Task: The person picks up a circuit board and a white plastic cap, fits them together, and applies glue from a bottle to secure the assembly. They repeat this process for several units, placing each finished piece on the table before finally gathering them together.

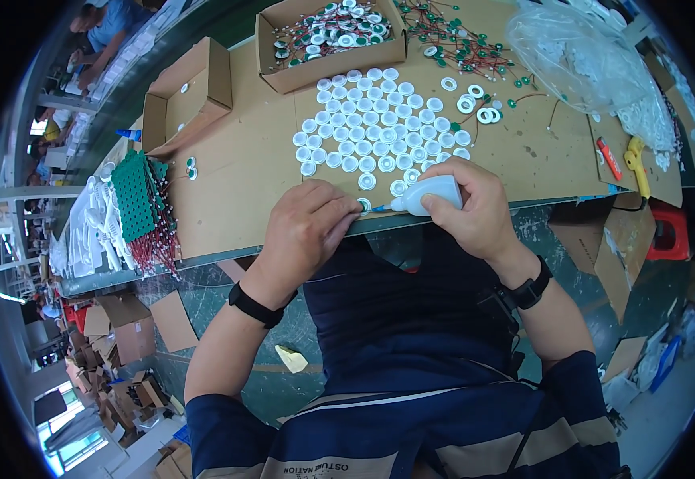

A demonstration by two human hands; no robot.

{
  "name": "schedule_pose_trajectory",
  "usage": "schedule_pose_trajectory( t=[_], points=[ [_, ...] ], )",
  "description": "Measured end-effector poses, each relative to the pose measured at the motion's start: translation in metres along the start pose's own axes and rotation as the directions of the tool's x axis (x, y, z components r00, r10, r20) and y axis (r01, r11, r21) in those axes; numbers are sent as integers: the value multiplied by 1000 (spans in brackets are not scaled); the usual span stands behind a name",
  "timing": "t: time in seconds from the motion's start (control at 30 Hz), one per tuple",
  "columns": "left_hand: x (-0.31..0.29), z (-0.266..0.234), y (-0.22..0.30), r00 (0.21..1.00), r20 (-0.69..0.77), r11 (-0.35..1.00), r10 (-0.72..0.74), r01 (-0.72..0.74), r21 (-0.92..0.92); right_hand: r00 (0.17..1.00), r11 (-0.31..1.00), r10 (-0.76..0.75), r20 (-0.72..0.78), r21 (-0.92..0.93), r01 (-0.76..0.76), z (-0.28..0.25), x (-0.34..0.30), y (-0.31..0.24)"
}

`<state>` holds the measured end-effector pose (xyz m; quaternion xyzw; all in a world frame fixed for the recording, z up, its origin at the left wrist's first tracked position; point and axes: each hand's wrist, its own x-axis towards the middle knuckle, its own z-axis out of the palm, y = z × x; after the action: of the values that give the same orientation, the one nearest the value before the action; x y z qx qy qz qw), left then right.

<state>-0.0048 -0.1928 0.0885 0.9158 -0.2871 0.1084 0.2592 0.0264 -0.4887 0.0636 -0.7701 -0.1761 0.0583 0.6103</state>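
My right hand [475, 203] is wrapped round a white squeeze bottle [426, 195], tilted on its side with its thin blue nozzle pointing left. My left hand [308, 219] pinches a small white round cap with a green part [364, 206] at the table's near edge. The nozzle tip reaches that piece; whether it touches, I cannot tell. Just beyond both hands, many white round caps [354, 120] lie spread in rows on the cardboard-covered table [240, 172].
A cardboard box [284, 78] of wired discs stands at the back, beside loose wired green discs [475, 52]. An open box [152, 120] and green boards with red wires [134, 195] lie left. A plastic bag [571, 60], red cutter [609, 158] and yellow glue gun [637, 164] are right.
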Motion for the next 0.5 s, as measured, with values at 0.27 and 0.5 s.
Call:
schedule_pose_trajectory(
  t=[0.27,0.5],
  points=[
    [-1,0,-1,1000,3,1000,-3,3,-2,1000,1000,12,-7,-4,-12,-1,0,1],
    [0,-1,0,1000,4,1000,-7,7,3,1000,1000,15,5,-5,-15,-5,-2,1]
  ],
)
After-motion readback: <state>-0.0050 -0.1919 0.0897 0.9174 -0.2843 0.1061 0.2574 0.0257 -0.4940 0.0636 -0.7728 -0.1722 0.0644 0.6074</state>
